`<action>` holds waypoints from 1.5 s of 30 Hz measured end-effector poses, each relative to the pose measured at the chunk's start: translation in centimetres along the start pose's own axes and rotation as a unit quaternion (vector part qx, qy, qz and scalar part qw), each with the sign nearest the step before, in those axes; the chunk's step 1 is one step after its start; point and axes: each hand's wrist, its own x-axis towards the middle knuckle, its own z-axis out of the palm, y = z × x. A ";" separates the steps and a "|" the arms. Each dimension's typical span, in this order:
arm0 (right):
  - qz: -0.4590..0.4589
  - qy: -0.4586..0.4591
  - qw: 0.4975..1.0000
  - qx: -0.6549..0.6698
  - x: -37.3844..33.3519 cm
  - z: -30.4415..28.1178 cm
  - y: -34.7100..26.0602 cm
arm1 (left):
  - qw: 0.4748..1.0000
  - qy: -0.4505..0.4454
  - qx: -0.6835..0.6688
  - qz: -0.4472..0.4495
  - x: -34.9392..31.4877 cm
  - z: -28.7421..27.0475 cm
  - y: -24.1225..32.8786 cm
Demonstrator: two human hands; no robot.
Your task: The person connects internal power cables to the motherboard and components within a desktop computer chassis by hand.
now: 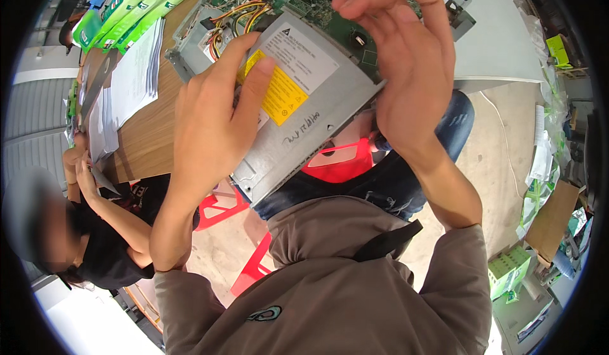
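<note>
The metal case lies under the fingers of your left hand, which hold it near its left edge, the thumb on its yellow label. Your right hand, fingers loosely bent and spaced apart, stands at the case's right corner. Beyond your fingers lie a green circuit board and coloured wires; to their left, white papers rest on the wooden worktop.

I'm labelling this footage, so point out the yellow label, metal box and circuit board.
Yellow label (285, 97), head view: its uncovered part.
Metal box (329, 99), head view: bare grey face near its edge.
Circuit board (322, 16), head view: green surface beyond the box.
</note>
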 end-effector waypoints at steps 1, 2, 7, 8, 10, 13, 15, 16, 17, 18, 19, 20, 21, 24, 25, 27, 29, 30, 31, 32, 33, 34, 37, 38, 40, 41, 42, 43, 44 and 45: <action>0.005 0.003 1.000 0.009 0.1 0.1 0.0 | 1.000 -0.011 -0.014 -0.013 0.0 -0.1 -0.1; 0.010 0.006 1.000 0.018 0.0 0.2 0.1 | 0.999 -0.021 -0.029 -0.026 0.1 -0.2 -0.1; -0.010 -0.050 0.995 -0.082 0.5 -0.2 0.3 | 0.998 -0.011 -0.044 -0.033 0.0 -0.8 -0.8; 0.016 -0.036 0.996 -0.075 0.5 -0.2 0.1 | 0.998 -0.030 -0.039 -0.033 -0.1 -1.1 -1.0; 0.052 -0.029 0.997 -0.043 0.3 -0.5 -0.5 | 0.996 -0.073 -0.035 -0.040 -0.2 -1.7 -1.1; 0.084 -0.051 0.995 -0.035 0.7 -0.5 -1.0 | 0.991 -0.105 -0.078 -0.030 -0.1 -2.8 -1.5; 0.131 -0.050 0.989 -0.049 1.5 -0.2 -1.8 | 0.985 -0.131 -0.107 -0.041 0.1 -3.5 -3.0; 0.139 -0.069 0.986 -0.065 2.0 -0.3 -2.2 | 0.984 -0.137 -0.111 0.016 0.1 -3.7 -4.0; 0.147 -0.087 0.982 -0.080 2.7 -0.3 -2.7 | 0.981 -0.141 -0.113 0.073 0.3 -3.9 -4.8; 0.144 -0.091 0.977 -0.124 3.4 -0.1 -3.5 | 0.962 -0.177 -0.204 0.031 0.7 -4.4 -5.3; 0.159 -0.088 0.968 -0.172 4.2 0.1 -4.3 | 0.962 -0.171 -0.211 0.032 1.3 -4.5 -6.3; 0.168 -0.078 0.961 -0.203 4.8 0.5 -4.8 | 0.961 -0.149 -0.230 0.036 1.9 -4.8 -7.6; 0.181 -0.069 0.953 -0.231 5.5 0.9 -5.0 | 0.960 -0.127 -0.248 0.033 2.2 -5.0 -8.5; 0.182 -0.191 0.851 -0.454 8.3 2.0 -4.9 | 0.972 -0.034 -0.231 -0.020 4.4 -5.4 -10.1; 0.183 -0.195 0.846 -0.461 9.2 2.6 -4.6 | 0.983 0.005 -0.182 0.005 5.2 -5.2 -10.9; 0.120 -0.334 0.685 -0.637 11.1 3.7 -3.6 | 0.981 0.008 -0.192 0.016 5.8 -3.8 -12.1; 0.104 -0.377 0.660 -0.642 12.7 4.3 -2.5 | 0.984 0.008 -0.165 0.072 6.5 -2.3 -12.8; 0.150 -0.383 0.669 -0.619 13.3 4.7 -2.0 | 0.979 -0.007 -0.183 0.091 6.8 -1.8 -13.1; 0.197 -0.388 0.676 -0.595 13.9 5.0 -1.5 | 0.978 -0.006 -0.188 0.091 6.8 -1.4 -13.4; 0.201 -0.447 0.665 -0.564 14.5 4.5 -1.0 | 0.974 -0.030 -0.203 0.094 6.6 -1.0 -13.6; 0.205 -0.447 0.661 -0.567 14.8 5.0 -0.4 | 0.969 -0.054 -0.219 0.096 6.4 -0.7 -14.0; 0.242 -0.456 0.667 -0.537 15.0 5.8 0.2 | 0.970 -0.050 -0.218 0.095 6.3 -0.5 -14.4; 0.288 -0.492 0.657 -0.494 15.6 7.1 1.0 | 0.976 -0.024 -0.177 0.127 5.9 -0.1 -15.2; 0.320 -0.461 0.694 -0.452 15.4 7.3 1.2 | 0.975 -0.022 -0.182 0.126 5.7 0.1 -15.3; 0.351 -0.433 0.728 -0.400 15.2 7.2 1.5 | 0.975 0.011 -0.209 0.071 5.2 0.3 -15.4; 0.365 -0.429 0.744 -0.359 15.1 6.6 1.4 | 0.976 0.012 -0.209 0.065 5.1 0.6 -15.3; 0.370 -0.428 0.751 -0.340 14.9 6.8 1.2 | 0.970 0.085 -0.223 0.040 5.2 1.0 -15.0; 0.376 -0.428 0.758 -0.319 14.8 7.0 1.1 | 0.959 0.158 -0.235 0.015 5.2 1.2 -14.8; 0.450 -0.347 0.780 -0.264 14.6 8.0 1.0 | 0.959 0.161 -0.234 0.011 5.3 1.0 -14.9; 0.516 -0.256 0.791 -0.208 14.4 8.7 0.8 | 0.963 0.155 -0.221 0.005 5.8 0.8 -15.1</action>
